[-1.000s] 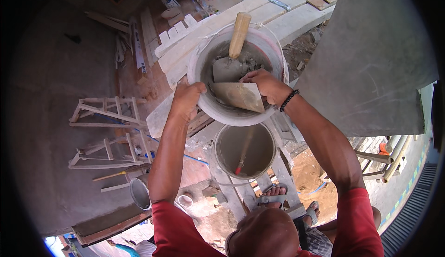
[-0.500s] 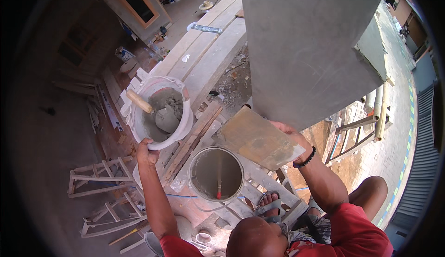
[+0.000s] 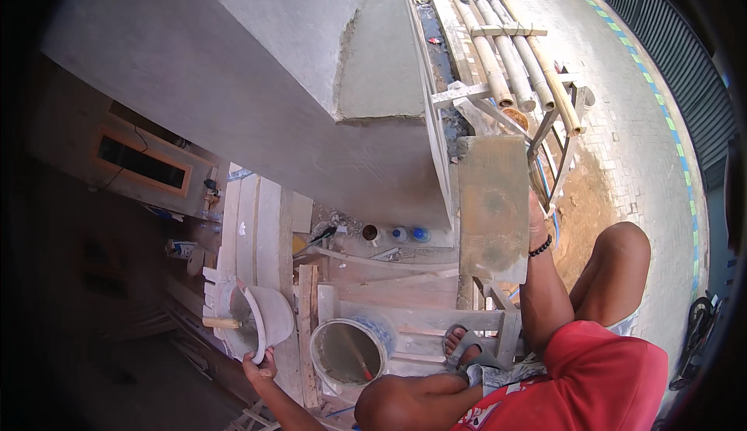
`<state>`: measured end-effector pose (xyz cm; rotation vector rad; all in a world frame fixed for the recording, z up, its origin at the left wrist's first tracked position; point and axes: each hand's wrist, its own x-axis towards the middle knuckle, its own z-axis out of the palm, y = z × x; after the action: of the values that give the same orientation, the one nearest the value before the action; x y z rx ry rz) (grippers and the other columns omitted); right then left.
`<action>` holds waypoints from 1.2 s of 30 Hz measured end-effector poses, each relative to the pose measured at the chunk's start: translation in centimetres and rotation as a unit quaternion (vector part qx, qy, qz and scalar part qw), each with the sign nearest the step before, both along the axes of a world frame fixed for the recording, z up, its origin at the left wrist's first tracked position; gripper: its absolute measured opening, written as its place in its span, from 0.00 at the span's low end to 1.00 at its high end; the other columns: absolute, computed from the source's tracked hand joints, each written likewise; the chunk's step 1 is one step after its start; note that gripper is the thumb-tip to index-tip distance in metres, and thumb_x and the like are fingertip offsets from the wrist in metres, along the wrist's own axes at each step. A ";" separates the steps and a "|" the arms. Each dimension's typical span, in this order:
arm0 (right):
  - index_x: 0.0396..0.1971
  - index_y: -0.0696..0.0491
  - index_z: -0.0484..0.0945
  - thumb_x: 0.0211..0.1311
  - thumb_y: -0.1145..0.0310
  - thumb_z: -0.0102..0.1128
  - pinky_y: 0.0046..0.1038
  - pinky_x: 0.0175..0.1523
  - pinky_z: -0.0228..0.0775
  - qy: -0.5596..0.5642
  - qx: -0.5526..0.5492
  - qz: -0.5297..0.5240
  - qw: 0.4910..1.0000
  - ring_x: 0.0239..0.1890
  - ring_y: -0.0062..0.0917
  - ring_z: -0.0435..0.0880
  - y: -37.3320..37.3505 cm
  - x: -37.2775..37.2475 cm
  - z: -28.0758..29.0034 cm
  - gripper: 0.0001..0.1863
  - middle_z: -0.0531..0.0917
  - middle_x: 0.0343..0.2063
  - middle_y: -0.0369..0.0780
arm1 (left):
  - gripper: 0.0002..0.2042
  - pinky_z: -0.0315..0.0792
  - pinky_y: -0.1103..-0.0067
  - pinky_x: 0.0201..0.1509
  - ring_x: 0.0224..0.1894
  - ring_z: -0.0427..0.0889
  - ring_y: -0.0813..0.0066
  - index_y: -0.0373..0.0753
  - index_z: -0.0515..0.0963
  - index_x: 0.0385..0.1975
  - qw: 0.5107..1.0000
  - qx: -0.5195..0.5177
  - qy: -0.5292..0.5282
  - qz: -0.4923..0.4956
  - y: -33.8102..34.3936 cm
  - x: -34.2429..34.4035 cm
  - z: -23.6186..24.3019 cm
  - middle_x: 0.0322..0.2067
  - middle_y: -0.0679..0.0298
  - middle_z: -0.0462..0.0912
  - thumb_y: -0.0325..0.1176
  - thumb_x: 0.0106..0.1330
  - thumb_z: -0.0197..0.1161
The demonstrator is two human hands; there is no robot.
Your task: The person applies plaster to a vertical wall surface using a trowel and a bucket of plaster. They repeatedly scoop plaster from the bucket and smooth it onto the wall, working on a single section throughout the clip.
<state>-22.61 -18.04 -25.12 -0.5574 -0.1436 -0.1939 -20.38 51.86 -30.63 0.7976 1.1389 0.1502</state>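
Low on the left, my left hand (image 3: 259, 366) grips the rim of a white bucket (image 3: 275, 318) of grey mortar, with a wooden tool handle (image 3: 220, 322) sticking out. My right hand (image 3: 535, 219) holds a flat, mortar-stained rectangular board (image 3: 490, 205) out to the right, its fingers mostly hidden behind it. Between my hands, lower down, a second bucket (image 3: 313, 349) holds murky grey liquid and a red-tipped stick (image 3: 362, 363).
A grey plastered column (image 3: 280, 120) with a mortared ledge (image 3: 373, 81) rises ahead. Bamboo poles (image 3: 502, 57) rest on a wooden frame at right, beside a paved lane (image 3: 638, 166) and metal fence (image 3: 661, 50). Wooden planks (image 3: 257, 221) and a slatted platform (image 3: 420, 318) are below.
My right hand has lifted the board out of the white bucket and moved it rightward. My left hand stays on that bucket's rim. The view has swung toward the bamboo and lane.
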 end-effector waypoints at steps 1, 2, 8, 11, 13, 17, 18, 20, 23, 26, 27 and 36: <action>0.65 0.60 0.64 0.50 0.73 0.72 0.20 0.50 0.73 -0.009 -0.060 -0.043 0.997 0.52 0.19 0.77 -1.2 0.3 1.2 0.40 0.74 0.59 0.39 | 0.25 0.81 0.75 0.40 0.43 0.79 0.51 0.30 0.71 0.52 1.000 0.002 0.003 0.004 -0.5 0.2 0.1 0.46 0.47 0.77 0.34 0.54 0.59; 0.65 0.60 0.64 0.49 0.73 0.73 0.19 0.49 0.73 -0.012 -0.125 -0.080 0.989 0.52 0.18 0.77 -2.0 0.9 2.1 0.41 0.74 0.59 0.39 | 0.24 0.80 0.73 0.41 0.44 0.78 0.51 0.32 0.71 0.53 1.000 0.007 0.007 0.013 -1.0 0.1 0.3 0.49 0.47 0.75 0.34 0.54 0.58; 0.62 0.50 0.72 0.52 0.68 0.71 0.18 0.35 0.63 -0.047 -0.467 -0.172 0.866 0.35 0.15 0.72 -6.1 2.9 4.2 0.34 0.79 0.48 0.34 | 0.21 0.80 0.66 0.44 0.40 0.81 0.58 0.38 0.75 0.47 0.991 0.119 0.004 0.059 -3.6 0.6 0.6 0.40 0.57 0.81 0.41 0.56 0.60; 0.63 0.48 0.72 0.51 0.70 0.66 0.27 0.40 0.64 -0.152 -0.542 -0.177 0.808 0.34 0.26 0.73 -5.3 4.8 6.5 0.34 0.79 0.37 0.40 | 0.23 0.78 0.61 0.48 0.45 0.78 0.59 0.41 0.72 0.53 0.986 0.152 0.068 0.023 -3.4 -0.3 2.6 0.50 0.60 0.77 0.44 0.58 0.60; 0.63 0.48 0.72 0.50 0.72 0.64 0.30 0.43 0.65 -0.142 -0.557 -0.160 0.803 0.35 0.31 0.74 -5.2 5.1 6.1 0.34 0.77 0.34 0.41 | 0.28 0.73 0.58 0.53 0.51 0.75 0.58 0.41 0.65 0.60 0.971 0.226 0.065 0.052 -8.0 -0.1 4.1 0.57 0.58 0.71 0.46 0.61 0.59; 0.62 0.47 0.72 0.48 0.78 0.60 0.31 0.43 0.67 -0.141 -0.548 -0.174 0.806 0.35 0.34 0.75 -5.0 5.5 5.7 0.35 0.76 0.32 0.41 | 0.38 0.63 0.56 0.64 0.63 0.67 0.55 0.39 0.49 0.71 0.852 0.498 -0.051 0.150 -15.1 1.7 9.8 0.66 0.50 0.61 0.49 0.66 0.57; 0.62 0.47 0.72 0.48 0.79 0.59 0.31 0.42 0.67 -0.142 -0.543 -0.182 0.807 0.35 0.35 0.75 -4.8 5.7 5.7 0.36 0.76 0.32 0.41 | 0.40 0.61 0.57 0.66 0.66 0.64 0.55 0.38 0.46 0.72 0.818 0.556 -0.096 0.108 -14.0 2.1 10.4 0.67 0.49 0.59 0.49 0.67 0.57; 0.62 0.47 0.73 0.47 0.81 0.58 0.32 0.42 0.68 -0.132 -0.561 -0.195 0.794 0.35 0.35 0.75 -4.8 5.7 5.3 0.36 0.76 0.33 0.42 | 0.39 0.62 0.64 0.67 0.65 0.64 0.56 0.35 0.47 0.71 0.736 0.666 -0.115 0.022 -22.2 4.0 14.8 0.67 0.49 0.59 0.47 0.67 0.58; 0.61 0.47 0.73 0.47 0.82 0.57 0.33 0.43 0.69 -0.135 -0.574 -0.207 0.781 0.35 0.36 0.76 -4.6 5.9 6.0 0.35 0.76 0.34 0.42 | 0.38 0.57 0.65 0.69 0.65 0.64 0.57 0.35 0.47 0.71 0.680 0.681 -0.263 -0.074 -30.6 6.7 21.6 0.67 0.50 0.58 0.44 0.67 0.57; 0.61 0.47 0.73 0.47 0.83 0.56 0.34 0.44 0.69 -0.138 -0.586 -0.216 0.769 0.36 0.38 0.76 -4.5 6.1 6.3 0.35 0.76 0.35 0.43 | 0.37 0.52 0.68 0.70 0.65 0.66 0.61 0.34 0.46 0.72 0.606 0.682 -0.382 -0.146 -38.5 9.7 26.7 0.69 0.50 0.56 0.45 0.70 0.55; 0.61 0.47 0.73 0.47 0.83 0.56 0.35 0.44 0.69 -0.138 -0.592 -0.220 0.763 0.36 0.38 0.76 -4.4 6.2 6.4 0.35 0.76 0.35 0.43 | 0.37 0.51 0.67 0.71 0.65 0.65 0.60 0.34 0.45 0.72 0.602 0.669 -0.407 -0.158 -41.2 10.6 28.0 0.69 0.50 0.56 0.45 0.70 0.54; 0.59 0.47 0.74 0.48 0.82 0.54 0.36 0.45 0.69 -0.109 -0.644 -0.195 0.732 0.36 0.40 0.75 -4.0 5.4 4.5 0.33 0.76 0.35 0.44 | 0.51 0.37 0.68 0.76 0.74 0.45 0.56 0.28 0.33 0.71 0.600 0.596 -0.484 -0.223 -53.8 16.0 35.0 0.71 0.45 0.44 0.50 0.64 0.63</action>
<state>-17.23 -22.08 -20.58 -1.9835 -0.3974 -0.5836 -4.34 -1.98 4.37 1.8305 -0.4300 0.8705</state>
